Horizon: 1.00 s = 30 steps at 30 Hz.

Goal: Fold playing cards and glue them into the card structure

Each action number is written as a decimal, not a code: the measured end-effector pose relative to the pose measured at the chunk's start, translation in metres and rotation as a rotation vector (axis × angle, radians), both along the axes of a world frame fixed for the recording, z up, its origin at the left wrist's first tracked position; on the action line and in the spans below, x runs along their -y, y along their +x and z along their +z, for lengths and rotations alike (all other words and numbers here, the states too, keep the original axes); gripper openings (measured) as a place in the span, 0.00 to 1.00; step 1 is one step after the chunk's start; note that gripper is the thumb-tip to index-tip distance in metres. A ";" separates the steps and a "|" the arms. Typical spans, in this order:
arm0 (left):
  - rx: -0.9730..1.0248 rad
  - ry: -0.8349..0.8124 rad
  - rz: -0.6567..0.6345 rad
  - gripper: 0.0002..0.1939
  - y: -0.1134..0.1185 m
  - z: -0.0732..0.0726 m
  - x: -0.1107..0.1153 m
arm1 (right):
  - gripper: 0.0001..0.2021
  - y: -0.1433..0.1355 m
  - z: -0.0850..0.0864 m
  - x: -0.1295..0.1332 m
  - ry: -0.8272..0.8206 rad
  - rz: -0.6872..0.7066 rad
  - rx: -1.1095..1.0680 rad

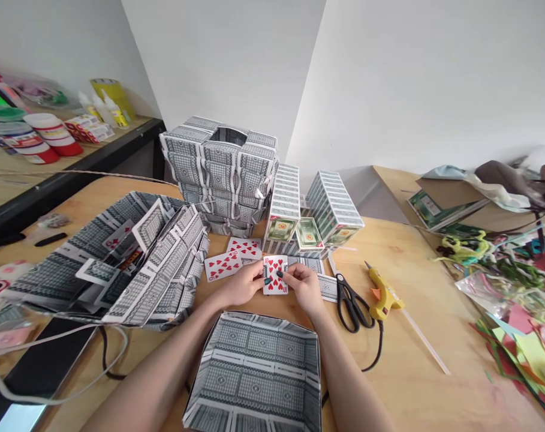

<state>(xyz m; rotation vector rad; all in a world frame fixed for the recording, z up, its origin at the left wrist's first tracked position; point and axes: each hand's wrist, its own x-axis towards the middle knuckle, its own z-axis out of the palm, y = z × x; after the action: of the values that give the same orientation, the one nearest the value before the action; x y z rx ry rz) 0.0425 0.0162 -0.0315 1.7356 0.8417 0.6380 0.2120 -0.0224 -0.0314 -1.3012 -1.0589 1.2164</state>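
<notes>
Between my two hands is a ten of hearts playing card (276, 285), face up. My left hand (244, 284) pinches its left edge, and my right hand (304, 284) pinches the right edge. Left of it lie loose face-up heart cards (220, 266), and face-down cards (329, 288) lie to the right, partly hidden by my right hand. Below my wrists sits an open box made of grey-backed cards (259, 354). Stacked green card packs (309, 233) stand just beyond my hands.
A tall card-built structure (220, 171) stands at the back. At left is a large card-built container (164, 282) with loose cards inside. Black scissors (353, 303) and a yellow glue gun (383, 294) with a cord lie at right. Colourful scraps (524, 336) cover the far right.
</notes>
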 end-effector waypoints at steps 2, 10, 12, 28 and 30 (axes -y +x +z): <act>0.016 -0.004 -0.002 0.03 0.001 0.000 0.000 | 0.11 0.000 0.001 0.000 0.008 0.024 -0.024; 0.011 -0.080 -0.063 0.03 0.002 0.006 0.000 | 0.14 0.000 -0.002 -0.001 -0.082 0.033 -0.159; 0.013 -0.110 -0.083 0.02 0.002 0.008 0.000 | 0.13 -0.002 -0.002 0.001 -0.060 0.008 -0.143; -0.054 -0.023 -0.083 0.04 0.005 0.009 0.000 | 0.11 -0.005 -0.012 0.001 0.128 -0.111 0.342; -0.068 0.020 -0.071 0.05 0.005 0.008 0.000 | 0.11 -0.006 -0.011 0.001 0.152 -0.105 0.362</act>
<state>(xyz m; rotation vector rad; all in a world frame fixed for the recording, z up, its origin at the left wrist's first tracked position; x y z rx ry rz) 0.0474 0.0159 -0.0233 1.8059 0.8193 0.5447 0.2055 -0.0235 -0.0420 -1.4696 -1.2946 0.8213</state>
